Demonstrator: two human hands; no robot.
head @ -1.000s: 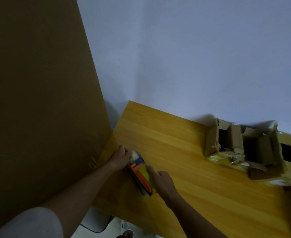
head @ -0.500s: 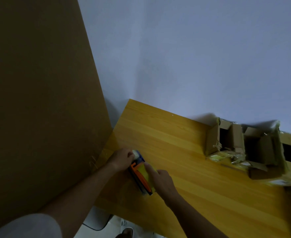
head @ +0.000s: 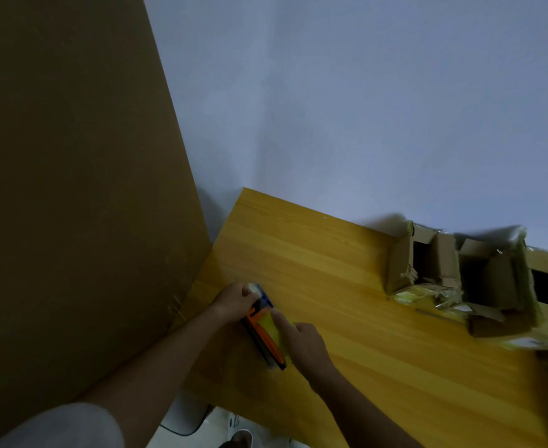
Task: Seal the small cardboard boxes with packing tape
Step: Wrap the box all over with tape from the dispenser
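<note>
An orange and black tape dispenser [head: 263, 334] with yellowish tape lies on the wooden table [head: 363, 318] near its front left corner. My left hand [head: 233, 300] grips the dispenser's far end, fingers curled round it. My right hand [head: 301, 342] rests on its right side with the forefinger stretched along the tape roll. Small open cardboard boxes [head: 427, 263] with flaps up and old crumpled tape stand at the table's right, well away from both hands.
A large brown board [head: 72, 189] leans upright against the table's left edge. A pale wall [head: 363, 108] rises behind the table. Below the table's front edge, a white object and a shoe [head: 240, 439] show on the floor.
Both hands and the dispenser have stayed in nearly the same spot. My left hand's fingers have closed a little further over the dispenser's far end.
</note>
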